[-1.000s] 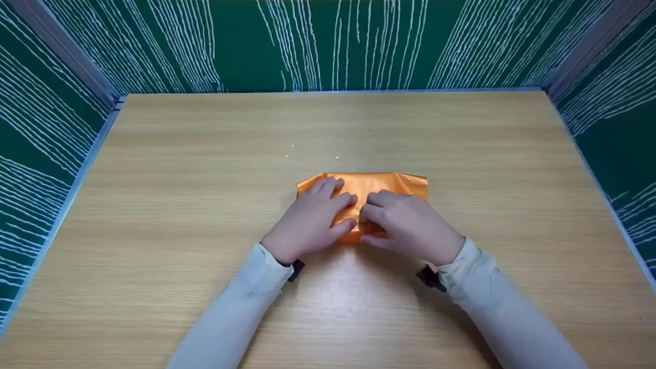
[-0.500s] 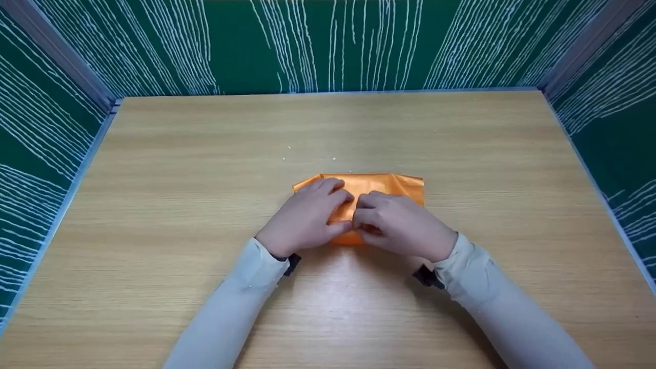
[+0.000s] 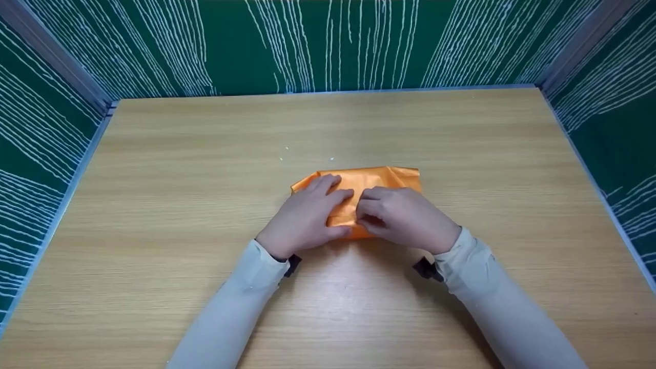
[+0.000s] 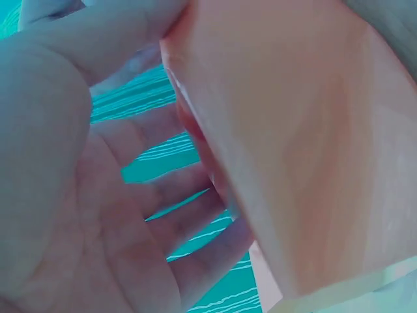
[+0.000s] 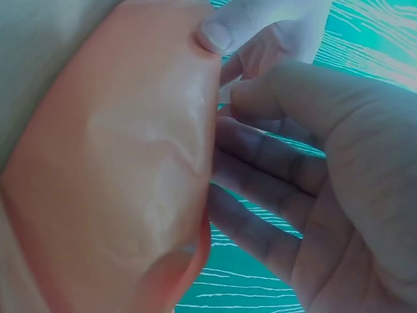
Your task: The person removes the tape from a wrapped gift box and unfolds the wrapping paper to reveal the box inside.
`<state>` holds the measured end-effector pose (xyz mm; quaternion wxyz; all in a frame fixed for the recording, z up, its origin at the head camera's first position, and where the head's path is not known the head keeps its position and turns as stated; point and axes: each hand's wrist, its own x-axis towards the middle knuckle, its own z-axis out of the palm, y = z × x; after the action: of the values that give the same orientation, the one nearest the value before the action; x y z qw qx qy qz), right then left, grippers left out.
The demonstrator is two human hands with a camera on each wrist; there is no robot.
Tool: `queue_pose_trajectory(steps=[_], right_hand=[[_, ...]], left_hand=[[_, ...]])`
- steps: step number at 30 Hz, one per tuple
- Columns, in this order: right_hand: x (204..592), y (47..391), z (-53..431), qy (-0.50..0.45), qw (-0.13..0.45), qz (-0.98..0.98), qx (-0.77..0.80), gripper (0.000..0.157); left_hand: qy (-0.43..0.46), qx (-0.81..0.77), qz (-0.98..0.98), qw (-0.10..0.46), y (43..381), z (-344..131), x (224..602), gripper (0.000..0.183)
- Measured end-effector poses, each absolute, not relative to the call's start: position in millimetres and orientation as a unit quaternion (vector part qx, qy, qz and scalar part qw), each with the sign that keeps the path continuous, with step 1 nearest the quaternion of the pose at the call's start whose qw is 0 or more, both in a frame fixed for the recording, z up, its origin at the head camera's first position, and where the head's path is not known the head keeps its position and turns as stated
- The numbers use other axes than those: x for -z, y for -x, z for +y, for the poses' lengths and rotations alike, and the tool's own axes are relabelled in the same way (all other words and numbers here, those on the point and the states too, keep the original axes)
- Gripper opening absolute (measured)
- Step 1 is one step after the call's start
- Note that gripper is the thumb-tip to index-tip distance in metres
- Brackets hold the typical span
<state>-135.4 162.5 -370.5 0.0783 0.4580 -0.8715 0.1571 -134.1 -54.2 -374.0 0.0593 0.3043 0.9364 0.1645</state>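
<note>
A flat package in shiny orange wrapping paper (image 3: 376, 177) lies on the table, with creased folds at its far corners. My left hand (image 3: 307, 215) rests on its left part, fingers spread and thumb along the near side. On the right part my right hand (image 3: 405, 218) has its fingers curled, thumb and forefinger close together at the paper. The right wrist view shows a small pale strip (image 5: 225, 96), looking like clear tape, at those fingertips beside the paper's edge. In that view the left thumb (image 5: 218, 36) presses the paper. What the paper wraps is hidden.
The wooden table (image 3: 205, 154) has a blue edging along its back and sides. Green panels (image 3: 236, 51) with white lines stand around it. Tiny white scraps (image 3: 332, 159) lie beyond the package. Black wrist straps (image 3: 428, 269) show below both hands.
The right hand's thumb has drawn in toward its fingers, and that hand has risen slightly. The package's right side has shifted a little away from the person. The left hand keeps its place.
</note>
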Motion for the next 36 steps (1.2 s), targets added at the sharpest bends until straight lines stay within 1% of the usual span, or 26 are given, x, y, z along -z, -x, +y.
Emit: queue_pose_trajectory(steps=[8, 15, 19, 27, 32, 36], right_hand=[[373.7, 136.0, 163.6, -0.446, 0.089, -0.875, -0.168, 0.003], [371.3, 136.9, 165.4, -0.422, 0.064, -0.882, -0.199, 0.003], [370.6, 137.7, 164.2, -0.414, 0.063, -0.885, -0.202, 0.003], [369.0, 137.1, 163.4, -0.405, 0.055, -0.888, -0.213, 0.008], [368.4, 136.7, 163.7, -0.392, 0.041, -0.891, -0.224, 0.005], [368.1, 136.3, 164.1, -0.38, 0.034, -0.896, -0.228, 0.006]], left_hand=[[-0.308, -0.171, 0.934, 0.051, 135.8, -52.1, 379.1, 0.059], [-0.302, -0.161, 0.938, 0.047, 137.8, -50.7, 380.5, 0.057], [-0.296, -0.161, 0.94, 0.048, 138.2, -51.0, 380.6, 0.056], [-0.29, -0.178, 0.938, 0.061, 138.2, -52.2, 379.7, 0.056], [-0.288, -0.179, 0.938, 0.07, 138.3, -52.4, 379.3, 0.057], [-0.288, -0.181, 0.937, 0.075, 137.8, -52.5, 378.8, 0.058]])
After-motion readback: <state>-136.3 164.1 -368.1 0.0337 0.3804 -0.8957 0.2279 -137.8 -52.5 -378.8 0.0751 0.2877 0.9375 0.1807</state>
